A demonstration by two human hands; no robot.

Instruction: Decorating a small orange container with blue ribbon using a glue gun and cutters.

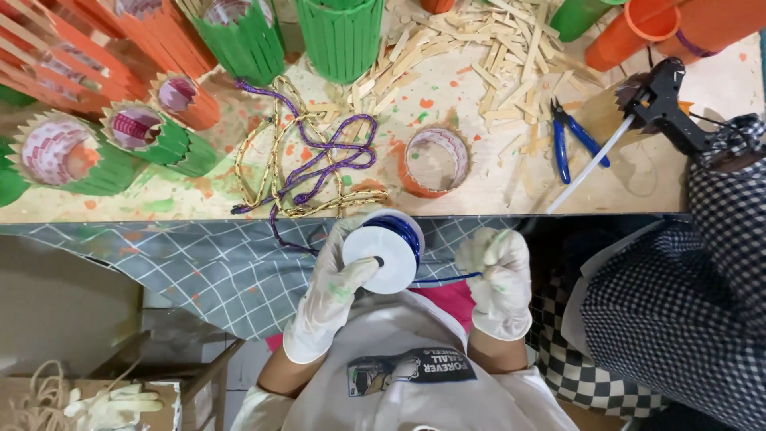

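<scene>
Below the table [120, 209] edge, the left hand [335, 291] grips the spool [388, 252] while the right hand [499, 279], fisted, pinches its blue cord [447, 278]; best held taut and level.

The spool [388, 254] at lower centre was white, wound with dark blue cord [407, 231]; both gloves, left hand [335, 289] and right hand [499, 279], were white with faint green smears; the rope [319, 160] at upper centre was purple beside gold-and-black braid; the table [447, 88] was pale wood spattered orange and green; the pliers [570, 140] at upper right had blue handles; the stick-clad holders [239, 36] at upper left were green and orange; the cloth [199, 255] under the table edge was grey with a white grid.
</scene>
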